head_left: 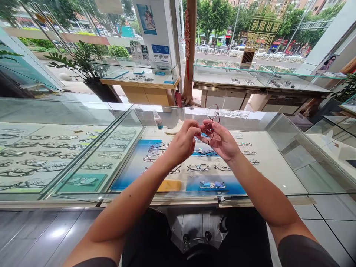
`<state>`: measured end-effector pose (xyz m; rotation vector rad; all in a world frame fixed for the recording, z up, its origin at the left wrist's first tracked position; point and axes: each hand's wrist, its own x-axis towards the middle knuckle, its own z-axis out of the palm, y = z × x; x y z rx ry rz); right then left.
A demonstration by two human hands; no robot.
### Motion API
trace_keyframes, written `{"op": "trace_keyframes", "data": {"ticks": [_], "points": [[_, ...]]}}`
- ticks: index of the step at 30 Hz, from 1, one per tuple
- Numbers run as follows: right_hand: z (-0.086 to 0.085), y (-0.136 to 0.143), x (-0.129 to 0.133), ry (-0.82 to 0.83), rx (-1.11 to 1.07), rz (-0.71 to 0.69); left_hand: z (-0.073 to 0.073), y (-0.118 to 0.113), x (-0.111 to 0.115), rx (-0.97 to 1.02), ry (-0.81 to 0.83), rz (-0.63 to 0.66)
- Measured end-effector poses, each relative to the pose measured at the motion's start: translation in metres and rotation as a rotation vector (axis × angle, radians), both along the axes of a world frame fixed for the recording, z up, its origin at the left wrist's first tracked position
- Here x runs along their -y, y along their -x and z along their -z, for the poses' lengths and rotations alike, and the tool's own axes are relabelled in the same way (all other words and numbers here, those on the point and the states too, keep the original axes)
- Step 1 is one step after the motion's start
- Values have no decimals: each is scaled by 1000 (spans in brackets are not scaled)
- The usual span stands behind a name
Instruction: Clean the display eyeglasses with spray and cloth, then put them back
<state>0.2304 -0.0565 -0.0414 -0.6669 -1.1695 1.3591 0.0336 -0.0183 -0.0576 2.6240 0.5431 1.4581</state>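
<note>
A pair of eyeglasses (218, 114) with a thin dark red frame is held up on its side over the glass counter, one lens above the other. My right hand (226, 142) grips the frame around the lower lens between thumb and fingers. Curled against the near edge of that lower lens, the fingers of my left hand (183, 142) are closed on the eyeglasses; exactly which part they pinch is partly hidden. Behind my left hand lie a crumpled whitish cloth (178, 127) and a small white spray bottle (158, 120), which stands upright.
Under the glass counter top (286, 163) several eyeglasses lie in rows, with blue-lensed glasses (212, 184) in front and a yellow case (169, 185) nearby. Another display case (25, 148) adjoins on the left. Farther off are showcases (144, 76) and a potted plant (89, 66).
</note>
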Motion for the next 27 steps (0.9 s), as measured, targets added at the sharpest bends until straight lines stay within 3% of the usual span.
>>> {"op": "trace_keyframes", "data": {"ticks": [7,17,21,27], "points": [[2,0,0,-10,56,37,2,-2,-1,49,120,3],[5,-1,-2,-9,36,-14,2,-4,3,39,55,19],[2,-4,-1,-33,53,41,3,-7,5,39,44,69],[1,-17,-12,-76,67,117,-16,18,-13,335,118,-96]]}}
